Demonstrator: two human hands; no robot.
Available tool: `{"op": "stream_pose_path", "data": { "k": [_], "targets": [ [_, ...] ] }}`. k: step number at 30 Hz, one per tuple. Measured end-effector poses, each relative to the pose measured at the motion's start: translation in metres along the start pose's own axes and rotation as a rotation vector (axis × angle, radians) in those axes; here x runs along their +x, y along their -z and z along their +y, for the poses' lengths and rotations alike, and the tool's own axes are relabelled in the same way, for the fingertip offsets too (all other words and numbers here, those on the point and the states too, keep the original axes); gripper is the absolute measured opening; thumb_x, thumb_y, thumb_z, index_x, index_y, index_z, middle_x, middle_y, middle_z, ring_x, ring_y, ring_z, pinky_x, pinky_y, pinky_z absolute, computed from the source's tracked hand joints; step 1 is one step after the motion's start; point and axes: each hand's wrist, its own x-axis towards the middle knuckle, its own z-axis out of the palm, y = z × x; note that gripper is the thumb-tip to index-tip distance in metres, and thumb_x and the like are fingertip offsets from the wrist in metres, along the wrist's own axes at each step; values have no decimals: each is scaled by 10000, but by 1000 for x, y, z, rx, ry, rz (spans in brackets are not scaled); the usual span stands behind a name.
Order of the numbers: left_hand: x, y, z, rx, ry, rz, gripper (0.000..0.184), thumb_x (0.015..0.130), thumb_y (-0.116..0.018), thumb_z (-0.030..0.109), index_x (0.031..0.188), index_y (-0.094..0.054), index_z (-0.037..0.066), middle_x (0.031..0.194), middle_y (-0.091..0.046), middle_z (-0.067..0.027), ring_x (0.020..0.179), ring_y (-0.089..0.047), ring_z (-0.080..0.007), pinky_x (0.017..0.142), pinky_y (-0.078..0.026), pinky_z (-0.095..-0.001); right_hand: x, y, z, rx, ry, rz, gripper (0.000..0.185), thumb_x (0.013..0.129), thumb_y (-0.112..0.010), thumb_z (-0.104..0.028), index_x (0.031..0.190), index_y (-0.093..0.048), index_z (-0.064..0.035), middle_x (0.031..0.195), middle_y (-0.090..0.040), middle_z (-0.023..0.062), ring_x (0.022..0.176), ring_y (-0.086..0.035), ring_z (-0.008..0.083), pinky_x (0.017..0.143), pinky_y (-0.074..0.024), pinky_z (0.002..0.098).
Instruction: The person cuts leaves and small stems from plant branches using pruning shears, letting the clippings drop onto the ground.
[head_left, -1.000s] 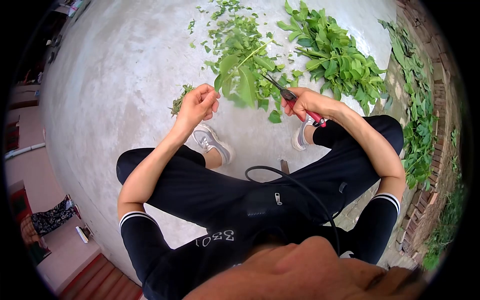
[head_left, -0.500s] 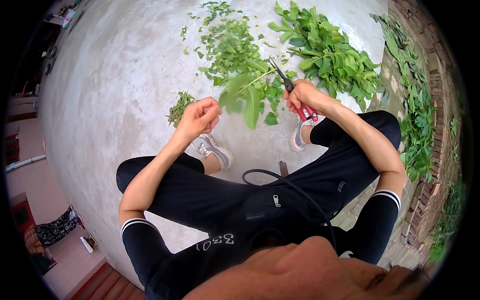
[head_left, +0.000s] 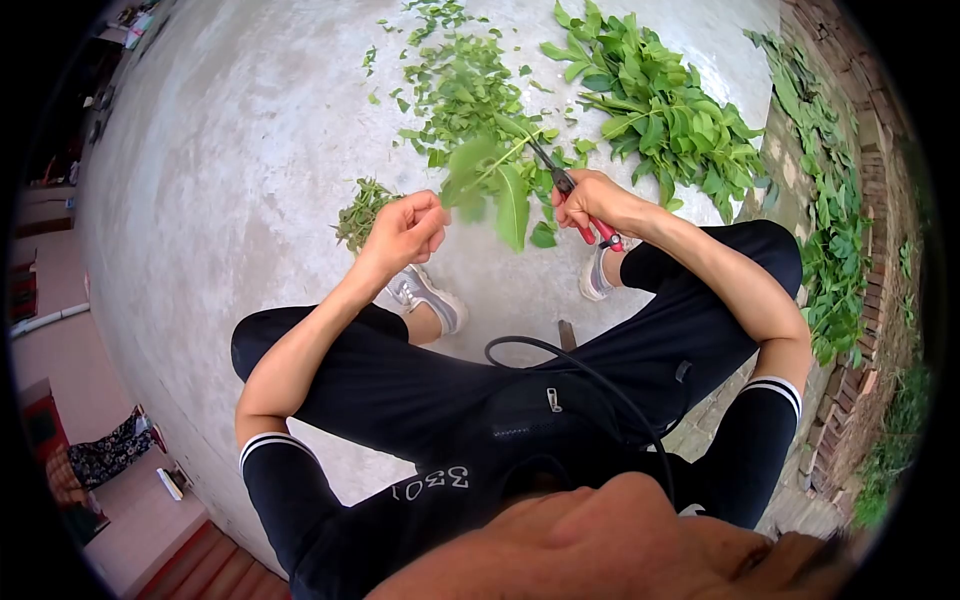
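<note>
My left hand [head_left: 407, 228] is closed in a pinch at the tip of a green leafy sprig [head_left: 512, 205]. The sprig hangs in the air, its leaves partly blurred and its pale stem slanting up to the right. My right hand [head_left: 596, 202] grips pruning shears [head_left: 563, 182] with red handles and long dark blades. Those blades point up and left and reach the stem's upper end; whether they touch it I cannot tell. Below and beyond the sprig, cut leaf pieces [head_left: 470, 95] lie scattered on the concrete.
A big heap of leafy branches [head_left: 685, 130] lies at the upper right. A small pile of stems [head_left: 362, 215] sits beside my left shoe [head_left: 425, 300]. More leaves [head_left: 835, 240] run along the brick edging [head_left: 872, 230]. A black cable [head_left: 600, 385] loops over my lap.
My right hand has shifted slightly left with the shears, bringing the blades closer to the sprig's stem. The left hand has barely moved, while the sprig's leaves have swayed.
</note>
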Motion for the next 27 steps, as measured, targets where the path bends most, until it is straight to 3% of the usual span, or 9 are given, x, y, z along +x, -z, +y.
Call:
{"op": "stream_pose_path", "data": {
  "k": [2, 8, 11, 15, 20, 23, 25, 27],
  "targets": [
    [-1, -6, 0, -12, 5, -29, 196, 1043, -508, 177, 924, -571, 35, 617, -482, 22, 465, -294, -22, 430, -221, -210, -7, -3, -10, -30, 8, 69, 220, 467, -563, -24, 683, -531, 8, 646, -576, 96, 591, -539, 225, 541, -433, 342],
    [0, -10, 6, -5, 26, -7, 207, 1046, -507, 193, 925, -570, 38, 615, -474, 32, 471, -291, -22, 438, -227, -212, 1, 11, -5, -188, -63, 60, 135, 498, -570, -25, 625, -552, 19, 602, -552, 108, 510, -522, 221, 482, -412, 343],
    [5, -8, 6, -30, 27, 38, 214, 1048, -505, 202, 923, -569, 41, 614, -470, 36, 475, -294, -22, 443, -233, -213, 7, 3, 8, 31, -15, 67, 196, 498, -569, -28, 688, -567, 19, 635, -551, 117, 540, -507, 234, 496, -409, 354],
    [8, -9, 7, -24, 15, 18, 218, 1049, -506, 209, 916, -569, 47, 619, -471, 37, 479, -296, -20, 444, -233, -212, -2, -4, 0, -173, 18, -47, 303, 567, -542, 72, 862, -551, 6, 712, -564, 80, 738, -588, 161, 564, -460, 277],
    [9, -19, 9, -16, 49, -32, 219, 1047, -510, 212, 919, -575, 47, 627, -480, 33, 480, -297, -18, 444, -236, -212, -3, -4, -1, -239, 90, -67, 303, 536, -541, 81, 832, -542, 17, 647, -546, 96, 564, -575, 197, 487, -450, 313],
    [10, -20, 12, 8, 48, -37, 222, 1046, -510, 214, 919, -578, 45, 628, -487, 30, 480, -300, -18, 447, -241, -211, 0, 0, 0, -220, 41, -22, 79, 521, -571, 22, 584, -526, 6, 560, -534, 140, 627, -601, 228, 568, -492, 347],
    [13, -21, 11, 11, 54, -4, 221, 1044, -509, 212, 921, -581, 43, 627, -491, 28, 482, -306, -19, 452, -248, -210, 1, 2, 2, -139, -14, 40, 66, 519, -587, -13, 501, -526, 4, 542, -533, 153, 667, -603, 231, 608, -503, 355],
    [18, -20, 9, 5, 63, 70, 217, 1041, -505, 205, 923, -584, 41, 626, -495, 27, 485, -314, -19, 457, -257, -209, 1, 3, -5, -37, -72, 99, 77, 528, -587, -23, 575, -538, 14, 579, -539, 137, 641, -572, 216, 586, -480, 344]
  ]
}}
